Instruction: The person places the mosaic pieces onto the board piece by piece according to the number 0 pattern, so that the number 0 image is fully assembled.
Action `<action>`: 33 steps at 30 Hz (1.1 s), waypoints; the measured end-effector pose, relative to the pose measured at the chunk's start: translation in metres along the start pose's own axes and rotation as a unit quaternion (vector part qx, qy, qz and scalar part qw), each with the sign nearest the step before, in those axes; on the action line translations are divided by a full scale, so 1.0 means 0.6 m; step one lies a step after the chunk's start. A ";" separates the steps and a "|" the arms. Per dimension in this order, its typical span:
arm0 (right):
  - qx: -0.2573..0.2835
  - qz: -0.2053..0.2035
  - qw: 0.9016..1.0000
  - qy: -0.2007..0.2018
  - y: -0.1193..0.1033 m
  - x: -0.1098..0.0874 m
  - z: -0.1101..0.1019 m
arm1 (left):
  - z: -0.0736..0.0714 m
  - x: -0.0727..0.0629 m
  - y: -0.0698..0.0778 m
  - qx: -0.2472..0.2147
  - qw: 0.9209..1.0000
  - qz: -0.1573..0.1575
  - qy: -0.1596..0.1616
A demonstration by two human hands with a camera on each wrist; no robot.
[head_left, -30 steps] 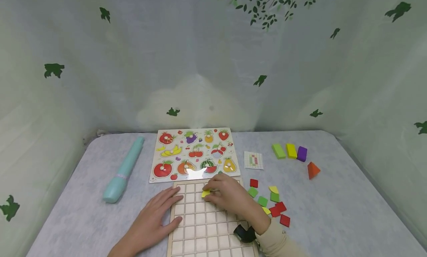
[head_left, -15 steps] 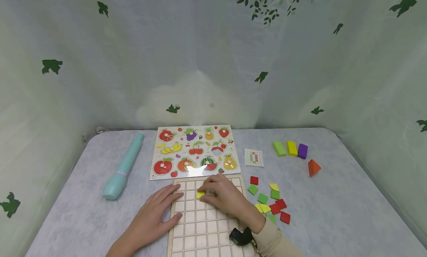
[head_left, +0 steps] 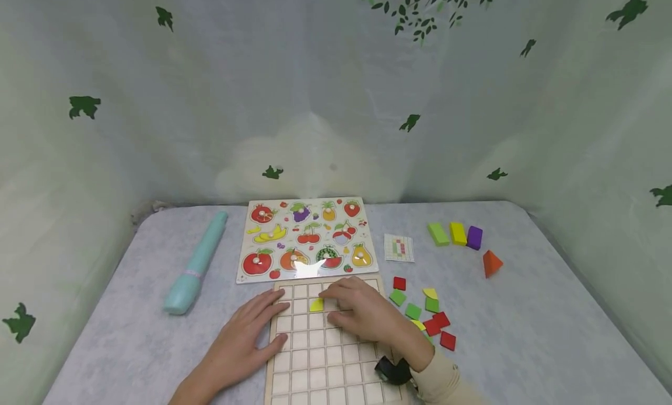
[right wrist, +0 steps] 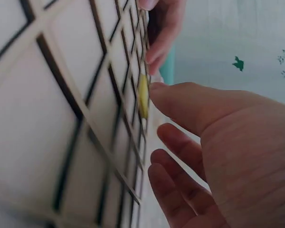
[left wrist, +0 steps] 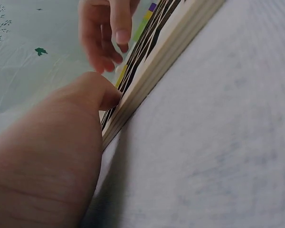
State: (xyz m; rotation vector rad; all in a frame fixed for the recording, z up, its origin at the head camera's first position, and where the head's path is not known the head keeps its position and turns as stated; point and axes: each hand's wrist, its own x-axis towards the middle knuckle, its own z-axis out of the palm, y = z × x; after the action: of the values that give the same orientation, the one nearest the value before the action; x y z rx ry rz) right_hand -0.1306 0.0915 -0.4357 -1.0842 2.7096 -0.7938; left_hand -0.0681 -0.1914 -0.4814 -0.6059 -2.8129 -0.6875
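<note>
A wooden grid board (head_left: 317, 358) lies on the table, divided into small square cells. One yellow piece with a curved edge (head_left: 316, 305) sits in a cell near the board's far end. Just right of it, my right hand (head_left: 367, 317) hovers with thumb and fingers apart and nothing between them. The right wrist view has its thumb (right wrist: 185, 99) close to the yellow piece (right wrist: 143, 97). My left hand (head_left: 241, 338) rests along the board's left edge, fingers and thumb spread over the rim; in the left wrist view its thumb (left wrist: 102, 92) touches that edge.
Beyond the board lies a fruit puzzle (head_left: 310, 236), with a small pattern card (head_left: 399, 248) beside it. Red, green and yellow pieces (head_left: 431, 326) are scattered to the right. Several blocks (head_left: 458, 234) stand farther back. At left lies a teal, club-shaped object (head_left: 191, 271).
My right hand carried the yellow piece slightly left, let go of it in a cell, and drew back to the right with its fingers parting. The left hand has stayed in place.
</note>
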 end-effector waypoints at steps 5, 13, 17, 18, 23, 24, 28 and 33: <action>0.004 0.005 0.999 0.035 0.012 -0.020 -0.028 | -0.005 0.002 -0.003 0.001 1.000 0.004 0.010; -0.001 0.025 0.997 0.069 0.044 -0.054 -0.060 | -0.004 0.006 0.001 -0.009 1.000 0.000 -0.002; -0.011 0.048 0.996 0.078 0.067 -0.069 -0.075 | -0.002 0.001 0.002 -0.009 1.000 -0.004 0.001; -0.014 0.054 0.995 0.080 0.074 -0.073 -0.078 | -0.002 0.000 0.002 -0.009 1.000 -0.004 0.001; -0.024 0.093 0.991 0.088 0.109 -0.089 -0.093 | -0.001 -0.003 0.001 -0.011 1.000 -0.001 -0.005; -0.026 0.099 0.991 0.088 0.115 -0.091 -0.094 | -0.001 -0.003 0.000 -0.012 1.000 0.000 -0.008; -0.034 0.110 0.990 0.080 0.135 -0.097 -0.096 | -0.001 -0.004 -0.002 -0.017 1.000 0.007 -0.017; -0.043 0.102 0.991 0.074 0.151 -0.103 -0.094 | -0.001 -0.005 -0.004 -0.019 0.999 0.012 -0.024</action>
State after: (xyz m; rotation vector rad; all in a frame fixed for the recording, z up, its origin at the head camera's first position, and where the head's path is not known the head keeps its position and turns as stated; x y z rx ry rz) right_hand -0.1570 0.2121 -0.4387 -0.7722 2.9422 -0.7568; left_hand -0.0660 -0.1946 -0.4825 -0.6705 -2.8382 -0.7326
